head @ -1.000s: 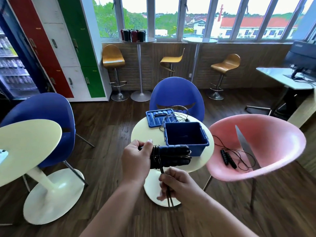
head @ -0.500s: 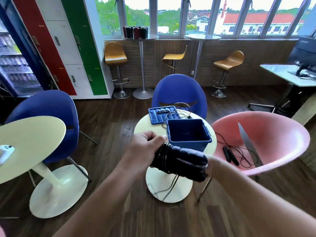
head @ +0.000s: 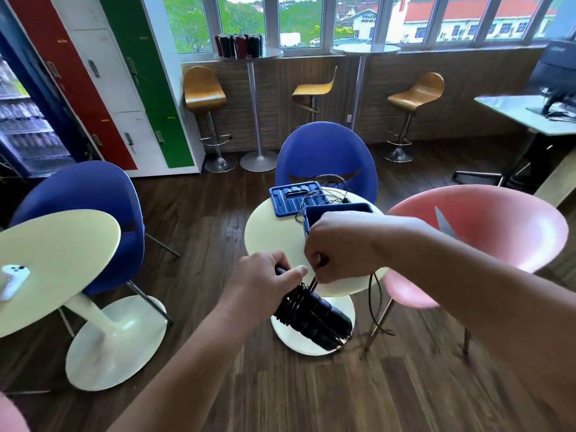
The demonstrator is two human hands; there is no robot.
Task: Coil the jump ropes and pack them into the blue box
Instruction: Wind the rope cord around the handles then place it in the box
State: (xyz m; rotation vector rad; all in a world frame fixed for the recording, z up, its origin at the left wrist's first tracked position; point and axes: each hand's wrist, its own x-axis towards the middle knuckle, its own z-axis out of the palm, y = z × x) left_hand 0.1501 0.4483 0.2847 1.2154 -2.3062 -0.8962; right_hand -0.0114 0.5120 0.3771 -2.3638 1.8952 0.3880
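Left hand clamped on jump rope handles, 6 o'clock of blue box on counter, right hand pinching cord at their 12 o'clock; best to pull wraps taut, side by side

Bright daylight from the windows — wide-angle bending at edges, motion blur low on the floor.

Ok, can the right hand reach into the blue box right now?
Probably yes: the right hand hovers by the open blue box, nothing between, though busy pinching the jump rope cord.
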